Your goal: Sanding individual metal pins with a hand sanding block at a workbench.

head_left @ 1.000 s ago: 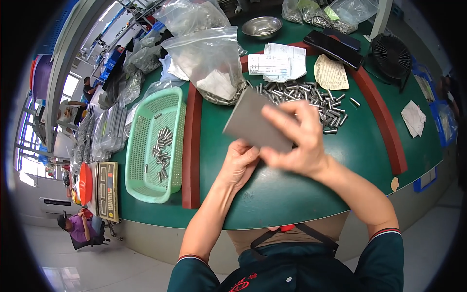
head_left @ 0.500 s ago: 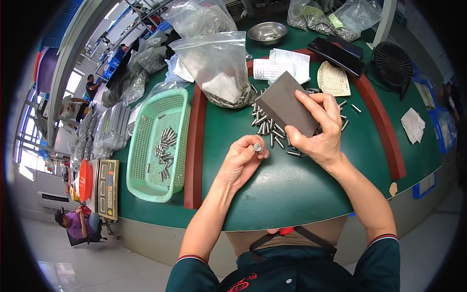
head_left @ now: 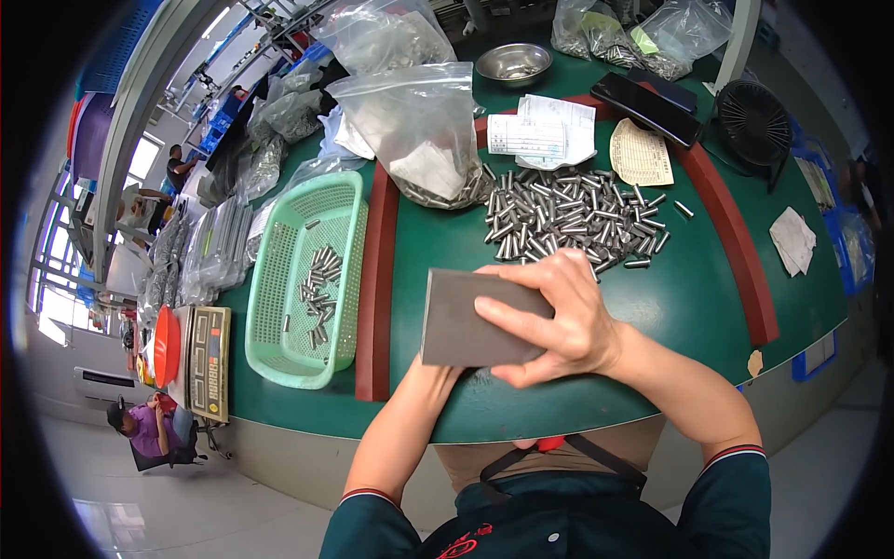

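My right hand (head_left: 573,321) grips a flat dark-grey block (head_left: 452,321) that looks like an abrasive sponge, its fingers across the top and the thumb along the near edge. Under that block lies my left hand (head_left: 434,374). Only its wrist edge shows; its fingers and anything in them are hidden. Beyond my hands a heap of short, headed metal pins (head_left: 582,210) lies loose on the green table (head_left: 670,307). More of these pins (head_left: 319,270) sit in a light-green perforated basket (head_left: 352,270) at the left.
Dark-red rails (head_left: 374,298) border the work area left and right. Behind the heap stand a zip bag of parts (head_left: 419,130), paper slips (head_left: 559,130), a metal bowl (head_left: 514,63) and a phone (head_left: 647,107). A small black fan (head_left: 752,121) is far right; a scale (head_left: 207,363) is left.
My right hand has brought the grey block left and nearer, off the heap and over my left hand. The pin that my left hand held up is now out of sight beneath it.
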`<state>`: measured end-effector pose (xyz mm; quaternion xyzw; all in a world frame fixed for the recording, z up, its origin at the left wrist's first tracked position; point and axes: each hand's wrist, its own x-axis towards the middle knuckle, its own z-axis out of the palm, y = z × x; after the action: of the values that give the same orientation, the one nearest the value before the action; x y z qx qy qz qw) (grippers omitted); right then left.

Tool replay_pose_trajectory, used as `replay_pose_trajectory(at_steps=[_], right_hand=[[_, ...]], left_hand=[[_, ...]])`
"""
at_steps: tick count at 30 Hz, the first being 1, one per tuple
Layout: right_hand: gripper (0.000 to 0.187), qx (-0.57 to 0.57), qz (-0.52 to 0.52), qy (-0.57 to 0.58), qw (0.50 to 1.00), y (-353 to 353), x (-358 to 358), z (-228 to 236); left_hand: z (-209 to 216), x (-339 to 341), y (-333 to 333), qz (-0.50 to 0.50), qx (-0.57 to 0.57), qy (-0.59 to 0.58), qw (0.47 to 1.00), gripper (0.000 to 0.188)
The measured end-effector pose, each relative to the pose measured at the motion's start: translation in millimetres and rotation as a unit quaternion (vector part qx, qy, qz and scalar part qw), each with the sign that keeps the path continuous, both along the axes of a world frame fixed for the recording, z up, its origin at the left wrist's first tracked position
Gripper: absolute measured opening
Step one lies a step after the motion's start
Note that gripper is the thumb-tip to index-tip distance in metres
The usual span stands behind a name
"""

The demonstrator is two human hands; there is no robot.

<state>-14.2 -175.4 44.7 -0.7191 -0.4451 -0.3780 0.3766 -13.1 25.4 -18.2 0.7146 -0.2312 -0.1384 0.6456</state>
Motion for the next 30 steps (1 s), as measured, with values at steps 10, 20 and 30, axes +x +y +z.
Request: replay_pose_trajectory(at_steps=[10, 20, 30], right_hand=[[0.065, 0.009, -0.081, 0.067, 0.994, -8.9, 10.2, 1.2], [0.060, 0.116, -0.230, 0.145, 0.955, -40.2, 38.0, -13.6], [0.059, 0.111, -0.228, 0.166, 0.953, -38.0, 36.9, -15.2]], left_hand=[[22.3, -3.6, -25.7, 0.112, -0.307, 0.270, 0.906, 0.039], [23.9, 13.4, -17.0, -0.006, -0.324, 0.212, 0.922, 0.020], [24.8, 12.9, -16.8, 0.001, -0.343, 0.227, 0.911, 0.017]])
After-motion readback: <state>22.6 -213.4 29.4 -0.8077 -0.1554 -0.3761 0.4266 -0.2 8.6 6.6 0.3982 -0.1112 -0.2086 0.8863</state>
